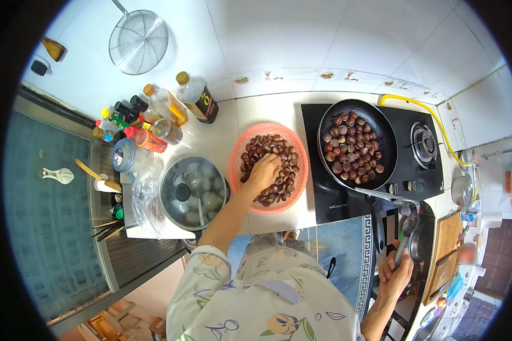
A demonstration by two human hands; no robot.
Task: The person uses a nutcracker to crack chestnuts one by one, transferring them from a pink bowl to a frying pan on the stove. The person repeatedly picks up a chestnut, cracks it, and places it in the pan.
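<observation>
My left hand (265, 172) reaches into a coral plastic basket (234, 183) of brown chestnuts (277, 197). Its fingers are curled down among the nuts, and I cannot tell whether they grip any. In my right hand (394, 270), low at the right, is a metal kitchen utensil with a grey handle (403, 249). The utensil's far end reaches the near rim of a black frying pan (386, 128). Chestnuts (354, 149) lie spread across the pan, mostly in one layer. The pan rests on the left side of a black gas hob (409, 162).
Left of the basket stands a pot with a glass lid (213, 170), pale round pieces inside. Several bottles (198, 100) and a clear plastic bag (147, 196) stand or lie beyond it. A yellow gas hose (441, 121) curves behind the bare burner (424, 143). Cutting boards (448, 236) lie at right.
</observation>
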